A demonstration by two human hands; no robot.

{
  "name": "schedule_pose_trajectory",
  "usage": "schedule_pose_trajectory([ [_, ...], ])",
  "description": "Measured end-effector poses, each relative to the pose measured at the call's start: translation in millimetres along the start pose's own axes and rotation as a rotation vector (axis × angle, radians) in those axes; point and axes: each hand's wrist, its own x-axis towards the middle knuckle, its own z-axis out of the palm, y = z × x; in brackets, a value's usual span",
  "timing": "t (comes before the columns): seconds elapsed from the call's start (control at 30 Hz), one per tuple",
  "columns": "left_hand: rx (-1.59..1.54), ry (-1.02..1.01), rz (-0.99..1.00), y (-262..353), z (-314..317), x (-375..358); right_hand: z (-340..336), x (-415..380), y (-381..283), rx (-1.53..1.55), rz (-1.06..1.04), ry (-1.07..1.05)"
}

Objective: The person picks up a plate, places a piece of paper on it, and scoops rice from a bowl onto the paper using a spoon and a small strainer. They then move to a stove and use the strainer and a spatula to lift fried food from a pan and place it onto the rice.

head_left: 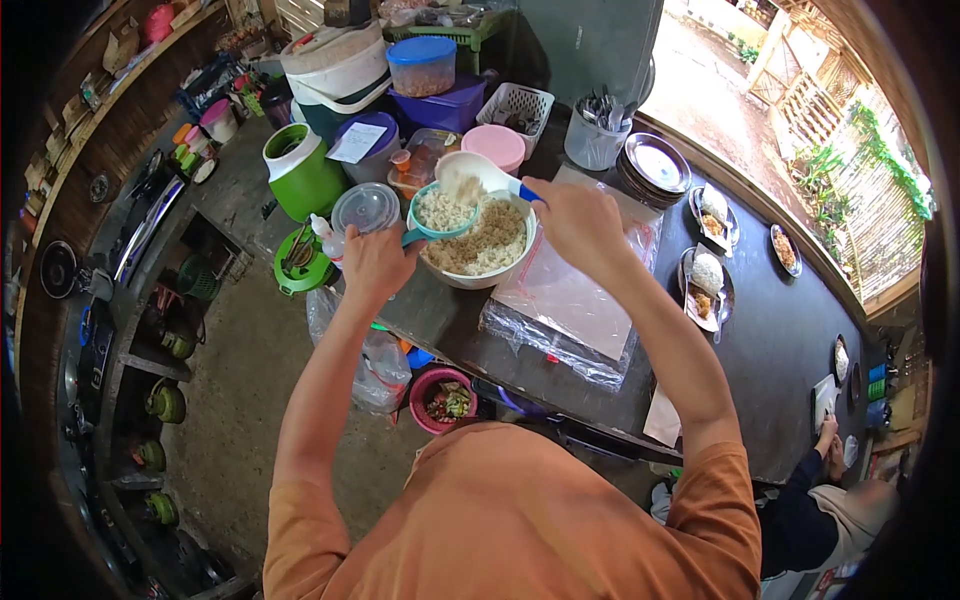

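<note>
My left hand (pixel 378 265) is closed around the handle of a teal cup (pixel 416 230), which is filled with rice. In my right hand (pixel 580 222) is the blue handle of a white rice paddle (pixel 490 172). The paddle's head tilts over the cup, with some rice on it, blurred. Both are above a white tub (pixel 470 284) holding loose brownish and white rice (pixel 495 243). The cup hides the tub's left part. A round clear lid (pixel 364 207) lies beside my left hand.
Wrapping paper sheets (pixel 570 300) in plastic lie right of the tub. Plates with rice mounds (pixel 707 270) and stacked plates (pixel 655 165) stand farther right, below a cutlery bucket (pixel 592 140). A green jug (pixel 297 180) is at left. Another person (pixel 820 510) works at the lower right.
</note>
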Motion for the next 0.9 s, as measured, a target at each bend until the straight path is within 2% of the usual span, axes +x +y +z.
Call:
schedule_pose_trajectory([
  [0.03, 0.028, -0.029, -0.011, 2.8, -5.6, 1.2, 4.1, -1.5, -2.0, -0.095, -0.038, 0.017],
  [0.1, 0.057, -0.062, -0.026, 1.9, -8.2, 0.3, 5.0, -2.6, -1.7, -0.078, -0.031, 0.001],
  [0.2, 0.032, -0.008, 0.021, -2.1, -7.5, -0.7, 4.3, -1.7, 11.8, 0.075, 0.026, 0.03],
  [0.27, 0.01, -0.031, 0.004, 0.8, -9.4, 1.0, 11.4, -0.8, 23.8, 0.292, -0.005, -0.11],
  [0.37, 0.058, -0.084, 0.04, 9.9, -12.9, 5.8, 30.8, -3.9, 21.6, 0.215, -0.028, -0.077],
  [0.47, 0.012, -0.095, 0.041, 15.8, -9.4, 5.8, 11.1, 3.0, 11.9, 0.068, 0.023, -0.093],
  [0.57, -0.007, -0.047, 0.059, 14.5, -11.8, 5.6, 12.3, 2.6, 27.0, 0.141, -0.037, -0.02],
  [0.67, 0.006, -0.077, 0.071, 17.5, -15.3, 10.9, 13.3, -6.8, 7.5, 0.145, -0.093, -0.054],
  [0.8, 0.006, -0.039, 0.101, 17.1, -14.8, 7.6, 4.6, 4.3, 10.3, 0.148, -0.004, -0.156],
  [0.9, 0.008, -0.055, 0.057, 10.4, -13.8, 3.3, -1.4, 7.4, 30.4, 0.129, -0.041, -0.055],
])
